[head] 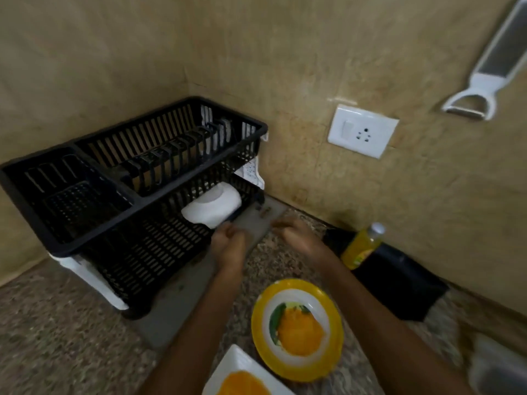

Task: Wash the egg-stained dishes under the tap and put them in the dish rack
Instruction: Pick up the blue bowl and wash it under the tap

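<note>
both egg-smeared dishes lie back toward the body from the hands: the yellow-rimmed plate [296, 285] between the forearms, nearer the right one, and the white plate [236, 362] lowest, by the left. the left hand [228, 238] and right hand [293, 232] reach beside the dish rack [137, 208], too blurred to tell any grip.

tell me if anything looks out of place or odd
A white cup lies on its side in the lower tier of the dish rack, sticking out at the open end. The yellow-rimmed plate and the white plate are smeared with orange egg.
</note>
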